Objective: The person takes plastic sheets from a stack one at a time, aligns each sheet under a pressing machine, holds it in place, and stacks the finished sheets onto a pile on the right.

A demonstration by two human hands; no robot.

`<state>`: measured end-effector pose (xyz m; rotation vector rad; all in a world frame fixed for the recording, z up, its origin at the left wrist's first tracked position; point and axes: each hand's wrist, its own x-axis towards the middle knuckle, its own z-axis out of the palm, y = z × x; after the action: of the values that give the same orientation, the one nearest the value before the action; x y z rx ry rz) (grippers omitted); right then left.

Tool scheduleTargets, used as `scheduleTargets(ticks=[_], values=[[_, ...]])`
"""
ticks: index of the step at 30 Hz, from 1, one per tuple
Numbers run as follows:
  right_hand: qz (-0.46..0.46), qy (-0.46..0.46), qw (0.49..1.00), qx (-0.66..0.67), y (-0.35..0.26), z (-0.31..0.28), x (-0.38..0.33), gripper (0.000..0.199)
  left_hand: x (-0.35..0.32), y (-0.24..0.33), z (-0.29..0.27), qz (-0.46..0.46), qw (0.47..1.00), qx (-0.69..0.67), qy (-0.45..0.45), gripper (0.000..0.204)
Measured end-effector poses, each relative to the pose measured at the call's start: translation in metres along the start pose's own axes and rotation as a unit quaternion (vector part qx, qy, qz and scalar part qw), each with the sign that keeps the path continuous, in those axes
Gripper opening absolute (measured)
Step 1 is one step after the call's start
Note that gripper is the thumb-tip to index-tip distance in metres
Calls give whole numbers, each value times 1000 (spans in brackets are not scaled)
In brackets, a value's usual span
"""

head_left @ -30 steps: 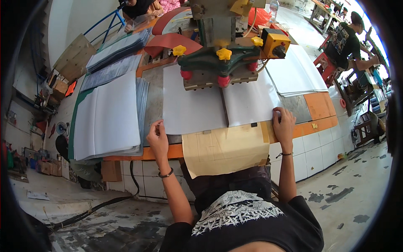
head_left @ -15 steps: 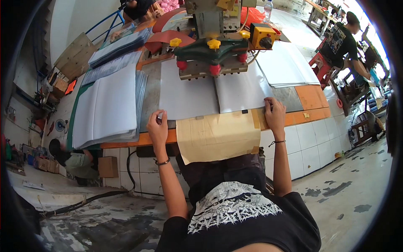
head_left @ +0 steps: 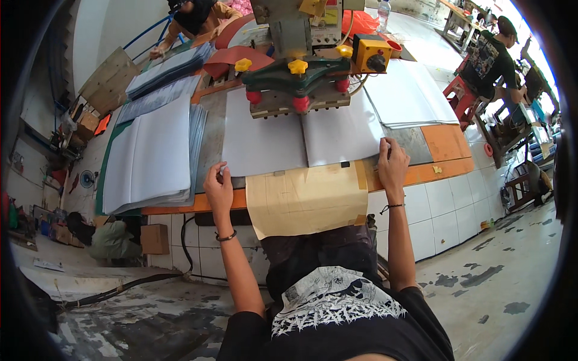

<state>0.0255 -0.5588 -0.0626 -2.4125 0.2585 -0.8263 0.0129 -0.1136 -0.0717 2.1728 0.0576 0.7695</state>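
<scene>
A wide white sheet [head_left: 265, 141], with a dark line across its middle, lies under a press head [head_left: 298, 99] with yellow star knobs and red feet. My left hand [head_left: 218, 188] pinches its near left corner between thumb and fingers. My right hand [head_left: 392, 168] is closed at its right edge, fingertips at the near right corner. Between my hands, a tan sheet [head_left: 307, 201] with drawn lines and taped edges hangs over the table's front edge. A small black piece [head_left: 345, 164] sits at the seam of the two sheets. The space between press and sheet is partly hidden.
Stacked white sheets [head_left: 150, 153] lie at the left, and more white sheets [head_left: 412, 93] at the right. A yellow control box [head_left: 368, 53] juts from the press. People are at the far left [head_left: 195, 18], lower left [head_left: 114, 237] and right [head_left: 490, 63].
My left hand has shifted slightly left and down. Press and white sheet appear slightly further left. The far-left person has leaned into view, reaching toward the stacks; the lower-left person has bent lower.
</scene>
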Motion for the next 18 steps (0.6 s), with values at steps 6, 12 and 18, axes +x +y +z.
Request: scheduleTargets(ticks=[6,12,18], values=[[-41,-13,998,-38,1,-3,-2,17,1,12,3,-25,1000,0,3,19],[-68,10,997,-45,5,1,-3,14,1,-1,-2,-32,999,-41,9,19],[-51,1,998,-34,5,-2,-4,15,1,3,-2,-47,998,-41,-3,19]])
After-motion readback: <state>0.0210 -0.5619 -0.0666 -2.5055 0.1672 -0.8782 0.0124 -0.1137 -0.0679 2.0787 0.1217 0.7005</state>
